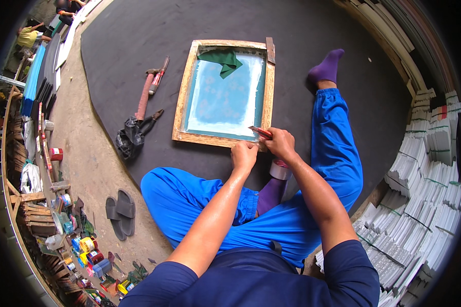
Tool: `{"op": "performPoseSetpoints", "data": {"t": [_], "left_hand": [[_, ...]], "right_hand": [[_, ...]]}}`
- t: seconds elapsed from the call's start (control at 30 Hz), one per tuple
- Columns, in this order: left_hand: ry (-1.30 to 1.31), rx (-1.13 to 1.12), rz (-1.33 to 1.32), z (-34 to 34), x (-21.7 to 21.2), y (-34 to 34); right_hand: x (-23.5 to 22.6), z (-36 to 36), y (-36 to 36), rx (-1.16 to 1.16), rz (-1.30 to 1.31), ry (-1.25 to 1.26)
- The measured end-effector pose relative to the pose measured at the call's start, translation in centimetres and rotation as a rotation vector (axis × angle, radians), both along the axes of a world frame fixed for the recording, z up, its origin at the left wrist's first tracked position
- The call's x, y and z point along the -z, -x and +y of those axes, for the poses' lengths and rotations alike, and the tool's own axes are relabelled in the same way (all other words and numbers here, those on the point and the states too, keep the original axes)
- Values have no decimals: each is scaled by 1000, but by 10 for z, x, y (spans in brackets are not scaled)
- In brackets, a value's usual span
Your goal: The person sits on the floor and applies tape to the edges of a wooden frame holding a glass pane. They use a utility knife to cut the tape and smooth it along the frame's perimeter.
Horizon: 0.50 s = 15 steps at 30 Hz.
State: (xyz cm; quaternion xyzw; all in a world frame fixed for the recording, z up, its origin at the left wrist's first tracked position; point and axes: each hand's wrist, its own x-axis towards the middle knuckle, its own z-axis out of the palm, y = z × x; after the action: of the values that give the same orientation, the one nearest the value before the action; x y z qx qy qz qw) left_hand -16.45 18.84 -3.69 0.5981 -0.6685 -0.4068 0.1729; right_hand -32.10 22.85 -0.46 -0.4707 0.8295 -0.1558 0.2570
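We sit on the floor on a big dark mat (138,30) with a wooden frame (181,102) lying flat in front of us. Inside the frame is a blue screen (225,102), and a green cloth (221,60) lies bunched on its far end.

Our right hand (280,143) is closed around a small red knife (260,132), with the tip at the near right corner of the frame. Our left hand (244,154) is curled too, pressing down on the near wooden edge just beside it. A roll of tape (280,170) sits near our knee, right under the right hand.

We think we are working on the edge of the screen at that corner, maybe cutting or scraping. Next, we would need to hold the frame firm and keep the left fingers away from the blade.
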Motion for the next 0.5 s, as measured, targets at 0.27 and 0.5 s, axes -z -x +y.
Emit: {"op": "performPoseSetpoints", "data": {"t": [0.27, 0.5], "left_hand": [[-11, 0, 15, -3, -2, -4], [-97, 34, -73, -8, -8, -3]], "right_hand": [[5, 3, 11, 273, -142, 106], [-5, 0, 4, 222, -59, -45]]}}
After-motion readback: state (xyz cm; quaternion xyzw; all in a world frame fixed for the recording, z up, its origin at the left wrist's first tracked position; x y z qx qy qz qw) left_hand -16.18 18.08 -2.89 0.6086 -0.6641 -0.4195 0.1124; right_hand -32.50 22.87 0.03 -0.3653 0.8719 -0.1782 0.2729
